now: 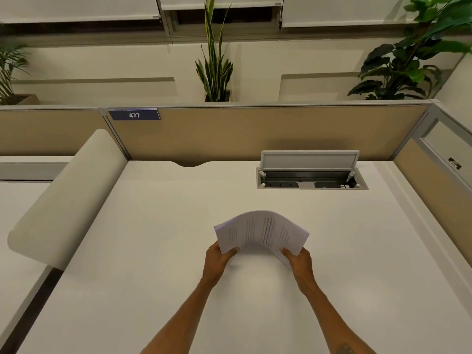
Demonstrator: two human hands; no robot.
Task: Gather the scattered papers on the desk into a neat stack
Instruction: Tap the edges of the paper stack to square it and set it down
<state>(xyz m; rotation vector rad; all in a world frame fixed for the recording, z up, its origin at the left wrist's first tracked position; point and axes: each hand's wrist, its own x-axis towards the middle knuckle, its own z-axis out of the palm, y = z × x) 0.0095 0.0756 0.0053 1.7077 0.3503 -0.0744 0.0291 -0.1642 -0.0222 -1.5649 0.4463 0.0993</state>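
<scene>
A bundle of white printed papers (260, 233) is held above the middle of the white desk (153, 251), bowed upward in an arch. My left hand (217, 259) grips its left edge, thumb on top. My right hand (298, 259) grips the right edge the same way. The sheets lie together, with edges slightly fanned at the far left corner. I see no loose papers elsewhere on the desk.
An open cable hatch (310, 175) with its lid raised sits in the desk at the back right. Tan partition walls (229, 134) close the back and right side. A rounded white divider panel (66, 198) slants along the left. Plants stand behind the partition.
</scene>
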